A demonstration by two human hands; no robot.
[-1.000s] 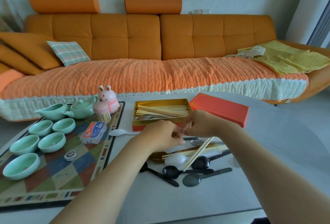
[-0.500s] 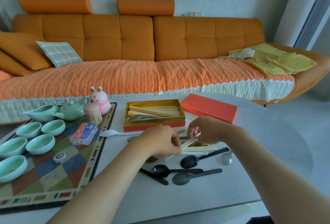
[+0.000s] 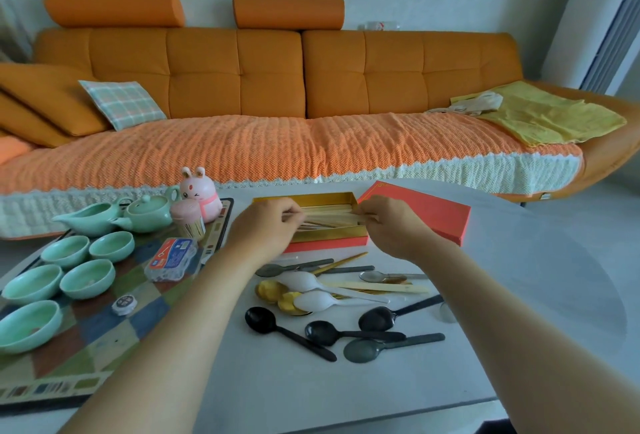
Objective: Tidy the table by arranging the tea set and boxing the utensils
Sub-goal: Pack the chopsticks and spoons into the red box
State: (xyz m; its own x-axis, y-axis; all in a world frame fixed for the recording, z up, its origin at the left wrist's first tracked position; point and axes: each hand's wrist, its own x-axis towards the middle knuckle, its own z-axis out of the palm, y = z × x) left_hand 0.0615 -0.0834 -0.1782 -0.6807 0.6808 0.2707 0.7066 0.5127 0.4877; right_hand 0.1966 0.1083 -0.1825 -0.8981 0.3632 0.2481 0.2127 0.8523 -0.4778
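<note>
Chopsticks (image 3: 329, 219) stretch between left fingers (image 3: 292, 214) and right fingers (image 3: 364, 214).

We see both hands over the box (image 3: 329, 235): the left hand (image 3: 266, 229) covers its left end, the right hand (image 3: 391, 225) its right end, and the chopsticks (image 3: 329, 216) they pinch span the opening between. Just right of the box the lid (image 3: 422, 215) lies flat. In front of the box, scattered spoons (image 3: 322, 295) crowd the table (image 3: 519, 277). Left of the box a jar (image 3: 188, 217), rabbit (image 3: 201, 189) and teapot (image 3: 149, 213) stand upright. Right of the box, past the lid, we find open tabletop, and likewise well in front, past the spoons.
</note>
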